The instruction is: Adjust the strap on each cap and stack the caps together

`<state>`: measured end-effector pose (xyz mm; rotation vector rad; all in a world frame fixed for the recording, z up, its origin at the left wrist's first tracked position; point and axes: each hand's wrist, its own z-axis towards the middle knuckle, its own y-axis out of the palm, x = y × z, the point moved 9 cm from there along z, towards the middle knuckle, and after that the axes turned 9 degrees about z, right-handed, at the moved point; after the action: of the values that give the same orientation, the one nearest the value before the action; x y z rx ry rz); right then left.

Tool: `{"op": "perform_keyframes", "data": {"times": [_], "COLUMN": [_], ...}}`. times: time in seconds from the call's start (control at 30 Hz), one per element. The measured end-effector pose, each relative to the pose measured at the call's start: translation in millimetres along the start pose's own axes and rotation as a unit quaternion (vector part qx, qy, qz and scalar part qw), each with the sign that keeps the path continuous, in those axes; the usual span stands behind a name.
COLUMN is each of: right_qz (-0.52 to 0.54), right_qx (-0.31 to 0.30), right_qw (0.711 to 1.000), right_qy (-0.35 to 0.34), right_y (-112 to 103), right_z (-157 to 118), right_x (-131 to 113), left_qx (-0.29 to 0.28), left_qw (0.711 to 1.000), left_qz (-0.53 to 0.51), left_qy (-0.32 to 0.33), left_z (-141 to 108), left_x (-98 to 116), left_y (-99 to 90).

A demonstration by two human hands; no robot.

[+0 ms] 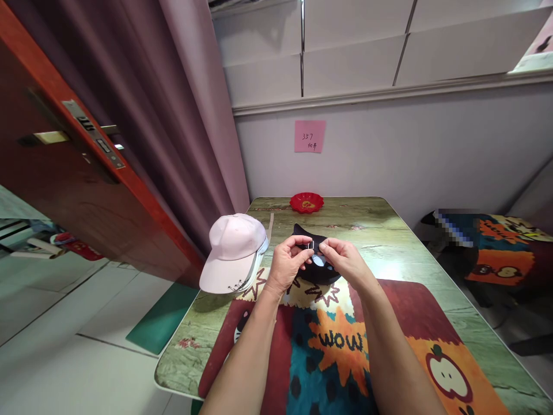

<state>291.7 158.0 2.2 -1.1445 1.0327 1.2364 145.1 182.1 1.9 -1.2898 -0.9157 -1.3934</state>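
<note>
Over the middle of the table, both hands work close together at a black cap [317, 276], whose shape is partly covered by my fingers. My left hand [289, 262] is closed, with thumb and fingers pinching a small silver metal buckle [310, 245]. Just to its right, my right hand [343, 258] pinches what looks like the cap's black strap, thumb against forefinger. A whitish patch [318, 260] shows on the black fabric between the hands. To the left, a stack of pale pink and white caps [235, 239] rests on the table, brims facing me.
A red scalloped dish [306, 202] stands at the table's back edge. Under my forearms lies a colourful mat [328, 346] marked "WOW". The wooden door [108, 190] and a purple curtain [194, 104] are at left; a patterned stool or seat [496, 259] is at right.
</note>
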Motion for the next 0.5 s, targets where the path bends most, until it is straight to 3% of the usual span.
{"op": "perform_keyframes", "data": {"times": [0.5], "right_qz": [-0.01], "right_qx": [-0.006], "right_qw": [1.0], "right_qy": [-0.016], "right_y": [0.6], "right_z": [-0.2], "right_x": [-3.4], "left_qx": [-0.024], "left_qw": [0.998], "left_qz": [0.055], "left_qy": [0.017], "left_z": [-1.2], "left_x": [3.9], "left_y": [-0.1]}}
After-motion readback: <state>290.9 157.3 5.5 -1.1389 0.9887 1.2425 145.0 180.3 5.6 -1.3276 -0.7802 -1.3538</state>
